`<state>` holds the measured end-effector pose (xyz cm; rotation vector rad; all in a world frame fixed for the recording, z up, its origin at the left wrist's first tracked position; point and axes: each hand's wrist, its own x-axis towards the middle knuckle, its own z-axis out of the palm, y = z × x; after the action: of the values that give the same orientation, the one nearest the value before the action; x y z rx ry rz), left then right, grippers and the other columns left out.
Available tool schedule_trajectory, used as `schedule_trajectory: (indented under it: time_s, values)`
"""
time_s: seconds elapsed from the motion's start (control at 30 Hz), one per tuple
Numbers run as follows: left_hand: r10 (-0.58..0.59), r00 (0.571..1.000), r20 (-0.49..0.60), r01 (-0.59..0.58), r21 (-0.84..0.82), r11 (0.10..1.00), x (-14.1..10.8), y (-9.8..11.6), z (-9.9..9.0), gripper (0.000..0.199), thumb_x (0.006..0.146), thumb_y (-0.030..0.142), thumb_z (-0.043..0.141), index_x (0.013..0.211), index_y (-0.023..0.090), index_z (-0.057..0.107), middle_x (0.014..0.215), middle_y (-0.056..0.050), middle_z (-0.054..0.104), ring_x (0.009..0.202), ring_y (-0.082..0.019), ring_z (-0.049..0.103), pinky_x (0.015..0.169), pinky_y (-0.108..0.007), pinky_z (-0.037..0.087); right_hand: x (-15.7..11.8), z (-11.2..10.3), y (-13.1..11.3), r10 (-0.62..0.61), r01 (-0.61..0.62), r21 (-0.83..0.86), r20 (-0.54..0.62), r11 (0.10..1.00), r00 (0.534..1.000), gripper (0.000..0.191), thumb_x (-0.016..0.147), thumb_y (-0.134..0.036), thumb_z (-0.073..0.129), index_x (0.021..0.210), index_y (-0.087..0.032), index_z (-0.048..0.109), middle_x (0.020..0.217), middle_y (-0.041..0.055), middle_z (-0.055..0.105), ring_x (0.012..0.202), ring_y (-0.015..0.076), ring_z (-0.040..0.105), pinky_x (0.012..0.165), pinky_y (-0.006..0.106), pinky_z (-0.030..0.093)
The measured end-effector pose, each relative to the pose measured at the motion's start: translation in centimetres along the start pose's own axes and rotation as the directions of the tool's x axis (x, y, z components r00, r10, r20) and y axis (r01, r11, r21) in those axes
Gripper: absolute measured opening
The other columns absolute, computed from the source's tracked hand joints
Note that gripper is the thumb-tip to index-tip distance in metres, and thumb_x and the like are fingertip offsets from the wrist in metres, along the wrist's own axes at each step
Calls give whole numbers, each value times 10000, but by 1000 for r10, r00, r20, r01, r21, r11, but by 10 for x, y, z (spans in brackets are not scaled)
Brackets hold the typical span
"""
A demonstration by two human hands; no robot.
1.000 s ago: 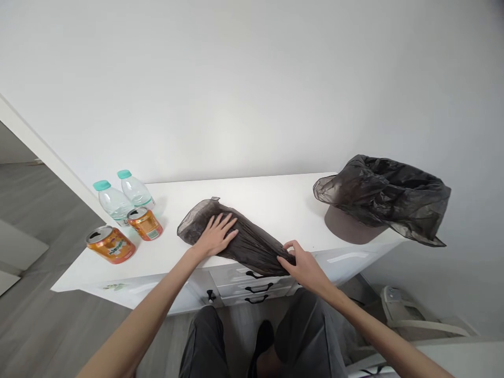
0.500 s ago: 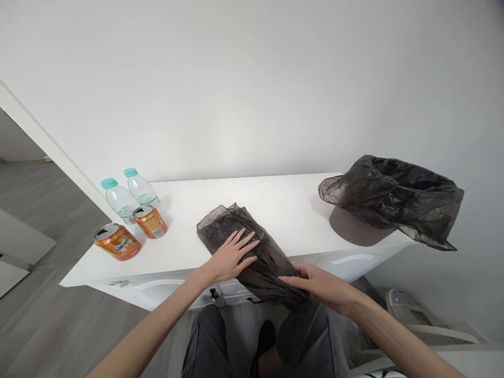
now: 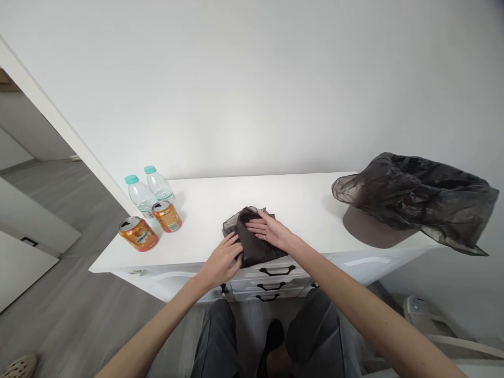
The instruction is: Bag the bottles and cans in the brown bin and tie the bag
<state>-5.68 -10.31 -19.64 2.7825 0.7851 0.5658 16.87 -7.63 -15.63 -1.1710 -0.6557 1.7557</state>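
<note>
A dark, thin plastic garbage bag (image 3: 258, 251) lies folded double on the white cabinet top, by its front edge. My right hand (image 3: 271, 231) rests flat on the folded part, fingers stretched out and open. At the bag's left side is my left hand (image 3: 225, 261), its fingers slightly bent and touching the plastic, the thumb held apart from them. Neither hand visibly grips the bag. To the right, a second dark garbage bag (image 3: 409, 194) drapes over a brownish round bin (image 3: 370, 228), its mouth gaping.
On the left of the cabinet top (image 3: 212, 210) stand two clear bottles with teal caps (image 3: 140, 197) (image 3: 158, 184) and two opened orange soda cans (image 3: 138, 234) (image 3: 167, 216). Black-handled drawers (image 3: 271, 286) are below. A whitish chair-like object (image 3: 429, 315) stands at lower right.
The bag's lower part, which hung over the front edge, is now folded up onto the cabinet top. My right hand moved up and left with it; my left hand shifted to the bag's left side.
</note>
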Motion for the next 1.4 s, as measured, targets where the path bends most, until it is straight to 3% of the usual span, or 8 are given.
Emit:
schedule_trajectory:
  time_s: [0.13, 0.27, 0.53, 0.67, 0.9, 1.1, 1.27, 1.4]
  values:
    - [-124, 943, -309, 142, 37, 989, -9, 14, -17, 297, 967, 230, 478, 1244, 206, 581, 1287, -132, 642, 1297, -272, 555, 1173, -521, 417, 5, 2, 10, -4, 4, -17, 25, 1000, 1000, 646, 1016, -584, 476, 1423, -82, 485, 1490, 228, 548, 1238, 231, 652, 1006, 336, 558]
    - [28, 994, -103, -28, 4, 1000, -2, 26, -18, 751, 887, 422, 664, 1532, 182, 362, 1523, -166, 504, 1459, -324, 410, 1226, -521, 356, -16, 5, 8, -147, 166, -404, 77, 900, 986, 759, 975, -623, 532, 1534, -126, 398, 1527, 199, 518, 1321, 284, 595, 1128, 443, 477]
    - [-181, 982, 50, 187, -354, 916, -7, 7, -11, 397, 963, 222, 464, 1321, 258, 632, 1336, -54, 696, 1226, -233, 647, 1077, -408, 505, -83, -41, -1, -170, 602, -797, 601, -49, 781, 847, 794, -492, 790, 1537, -233, 475, 1608, 102, 439, 1548, 387, 261, 1267, 600, 158]
    - [-370, 929, 22, 334, -484, 809, 1, 15, -25, 341, 1007, 415, 462, 1171, 215, 684, 1105, -46, 767, 996, -233, 704, 913, -366, 564, -83, -55, -1, -235, 559, -825, 530, 77, 815, 446, 972, -449, 562, 1384, -298, 636, 1275, 62, 726, 1145, 310, 680, 1001, 456, 509]
    - [-588, 794, -153, 531, -297, 794, 18, 9, -23, 383, 998, 283, 426, 1321, 163, 593, 1174, -129, 728, 1108, -276, 685, 966, -457, 563, -33, -57, -1, -339, 424, -893, 356, 152, 871, 365, 1017, -493, 477, 1111, -237, 719, 1149, 52, 759, 1013, 247, 690, 861, 328, 499]
    - [-16, 970, -242, 83, 269, 960, 42, 25, -16, 521, 1027, 211, 382, 1546, 214, 421, 1578, -111, 480, 1519, -285, 358, 1237, -513, 338, 5, -43, 10, -373, 268, -962, 232, 48, 898, 366, 1057, -429, 415, 1031, -223, 716, 1043, 71, 770, 992, 236, 695, 860, 307, 477]
    - [-86, 996, 12, 76, 345, 935, 53, 5, 15, 541, 1079, 390, 316, 1562, 166, 416, 1622, -103, 429, 1548, -317, 298, 1274, -578, 233, -3, -29, 16, -462, 157, -988, 142, -6, 876, 360, 1029, -349, 480, 1327, -200, 617, 1213, 135, 723, 1147, 285, 659, 961, 389, 474]
    - [-135, 989, 62, 110, 303, 947, 50, -12, 31, 526, 1068, 324, 331, 1576, 209, 405, 1650, -85, 383, 1557, -314, 278, 1277, -574, 220, -23, -9, 34, -599, 247, -916, 395, -317, 696, 497, 1051, -333, 417, 1501, -129, 474, 1517, 187, 527, 1427, 306, 453, 1178, 480, 327]
